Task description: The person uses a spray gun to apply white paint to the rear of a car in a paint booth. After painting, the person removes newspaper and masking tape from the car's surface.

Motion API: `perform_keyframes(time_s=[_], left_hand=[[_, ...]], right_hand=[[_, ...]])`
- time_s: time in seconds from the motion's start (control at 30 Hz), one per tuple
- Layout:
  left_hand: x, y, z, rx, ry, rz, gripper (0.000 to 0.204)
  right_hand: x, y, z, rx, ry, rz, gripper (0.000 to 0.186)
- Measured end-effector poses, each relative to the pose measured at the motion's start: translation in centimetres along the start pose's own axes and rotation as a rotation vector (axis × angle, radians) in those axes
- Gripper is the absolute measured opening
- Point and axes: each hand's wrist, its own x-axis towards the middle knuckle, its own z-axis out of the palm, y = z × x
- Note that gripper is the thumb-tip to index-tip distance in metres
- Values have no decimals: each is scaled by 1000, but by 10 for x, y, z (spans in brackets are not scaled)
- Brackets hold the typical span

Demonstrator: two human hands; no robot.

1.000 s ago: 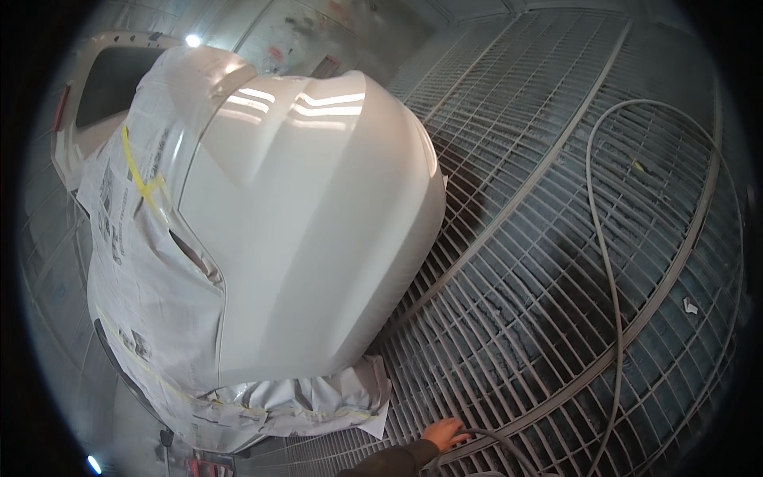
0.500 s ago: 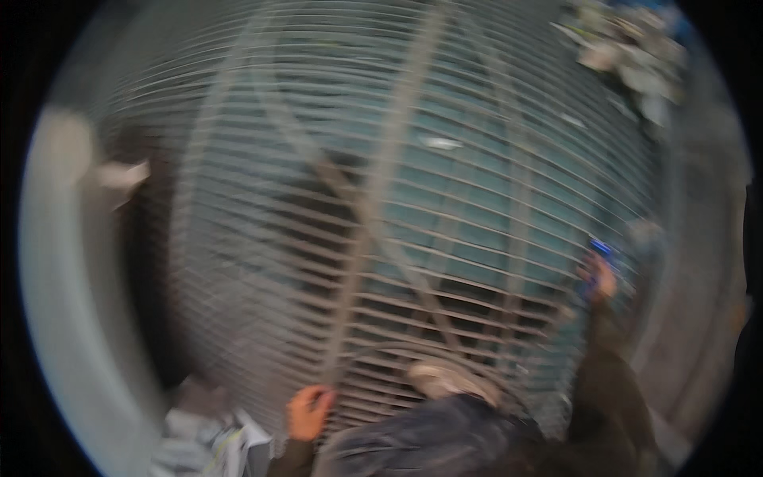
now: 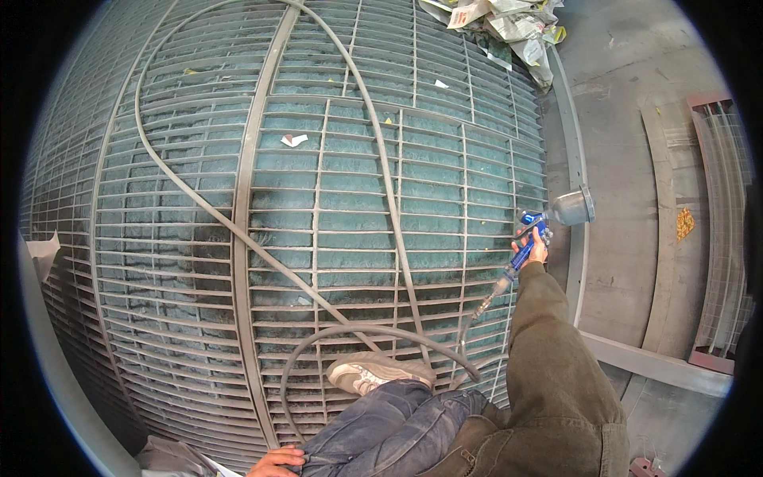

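Observation:
My right hand is closed around the handle of a blue spray gun, held out at the right over the floor grating. A translucent grey paint cup is attached to the gun and tilts to the right. From the handle's lower end a fitting leads into a grey hose, which lies in large loops over the grating. At the bottom edge my left hand is beside my jeans leg, partly cut off by the frame. Its visible fingers are loosely extended, and nothing shows in them.
Metal floor grating lies over a greenish layer. Crumpled paper is heaped at the far right. A metal curb and a caged light fixture run along the right. My shoe stands beside the hose.
The view has shifted and turned and is now sharp instead of blurred. My left hand sits lower in the picture, and the spray gun with its cup shows clearly in my right hand.

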Motion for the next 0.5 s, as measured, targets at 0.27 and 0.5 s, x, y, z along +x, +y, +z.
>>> perform_keyframes(time_s=[0.27, 0.5], left_hand=[[-12, -21, -15, -211, -137, 83, 44], [-25, -22, 21, -241, -42, 270, 29]], right_hand=[[-19, -30, 8, -868, -441, -269, 50], [-133, 18, 185, -790, -487, -334, 43]])
